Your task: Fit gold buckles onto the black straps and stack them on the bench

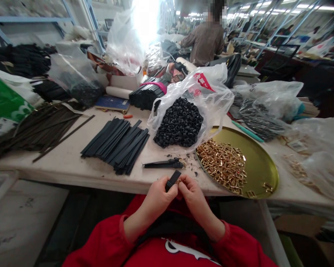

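My left hand [161, 193] is closed around a black strap [173, 180] at the table's front edge, one flat end sticking up between thumb and fingers. My right hand [191, 189] meets it there, fingertips pinched on a small gold buckle [179, 181], mostly hidden by the fingers. Just beyond the hands lies a small stack of black straps with gold buckles [164, 163]. Loose black straps [114, 142] are piled to the left. Black loops [180, 122] fill an open plastic bag [211, 100]. At the right, many gold buckles [225, 167] lie on a round gold tray [260, 159].
Dark brown strips [44, 128] lie at the far left. Behind stand a blue notebook [113, 104], an orange piece [127, 116] and a bundle of black strips [146, 94]. A teal tool [247, 131] and plastic bags [323, 148] are at the right. Another person [207, 37] stands across the table.
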`<state>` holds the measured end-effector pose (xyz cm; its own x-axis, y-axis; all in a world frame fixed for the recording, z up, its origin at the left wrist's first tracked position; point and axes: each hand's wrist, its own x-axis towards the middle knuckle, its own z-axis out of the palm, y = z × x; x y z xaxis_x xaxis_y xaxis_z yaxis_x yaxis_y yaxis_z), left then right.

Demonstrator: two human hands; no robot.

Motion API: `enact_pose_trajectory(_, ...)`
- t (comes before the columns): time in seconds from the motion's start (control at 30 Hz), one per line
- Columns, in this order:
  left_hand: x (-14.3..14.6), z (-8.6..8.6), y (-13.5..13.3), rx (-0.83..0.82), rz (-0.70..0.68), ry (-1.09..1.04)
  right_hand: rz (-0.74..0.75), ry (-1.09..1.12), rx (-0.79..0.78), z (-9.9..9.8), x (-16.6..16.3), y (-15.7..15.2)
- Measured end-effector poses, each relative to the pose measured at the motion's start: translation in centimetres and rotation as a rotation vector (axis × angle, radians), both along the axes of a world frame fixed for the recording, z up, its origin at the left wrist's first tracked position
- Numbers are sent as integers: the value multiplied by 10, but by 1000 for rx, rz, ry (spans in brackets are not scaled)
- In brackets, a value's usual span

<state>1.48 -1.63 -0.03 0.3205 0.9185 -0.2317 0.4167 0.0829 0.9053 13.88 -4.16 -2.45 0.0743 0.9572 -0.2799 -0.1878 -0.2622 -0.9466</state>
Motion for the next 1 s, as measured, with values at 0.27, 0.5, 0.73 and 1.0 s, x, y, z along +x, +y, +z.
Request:
enact_pose_trajectory(0.27,-13,-16,18,-253,-89,-85,343,-232,98,8,27,-1)
enact_pose_trajectory(0.5,-12,-22,17,-332,-144,-165,188,71,-13,6,22,3)
enact_pose_trajectory(0.73,-21,-2,17,-66,-222,59,-124,392,-203,5,24,11)
enact_pose_trajectory(1.0,-15,5,9,102,-280,227,-147,486,-214,1,22,8)
